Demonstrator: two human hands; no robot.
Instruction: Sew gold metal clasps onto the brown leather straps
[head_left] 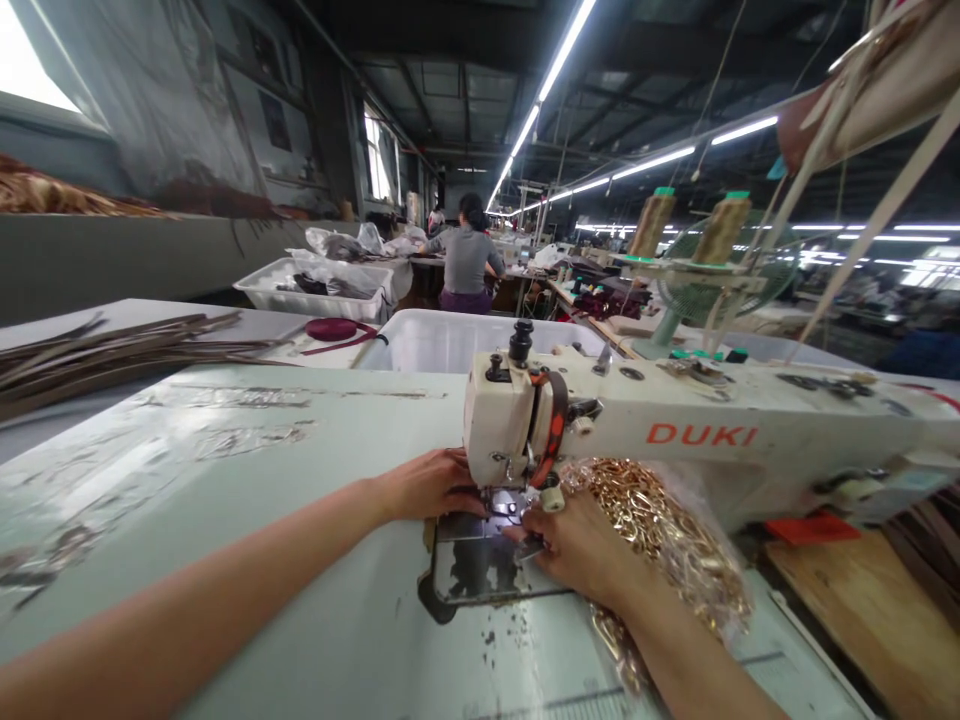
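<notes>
A white sewing machine (705, 430) with a lit needle area stands on the pale green table. At the left of its presser foot (504, 507), my left hand (429, 484) lies low, thumb toward the needle and other fingers partly hidden by the machine head. My right hand (576, 540) is at the foot's right side, fingers bent and closed together. A small dark metal piece (529, 547) shows by its fingertips; I cannot tell if it is held. Whatever both hands pinch at the foot is too small to make out. Below them is the worn metal plate (480, 570).
A clear bag of gold metal clasps (660, 530) lies beside my right forearm. Brown strips (112, 350) and a maroon strap roll (331, 329) are at the left. A white bin (450, 340) stands behind the table. Thread cones (652, 225) rise at right; a person (466, 260) sits ahead.
</notes>
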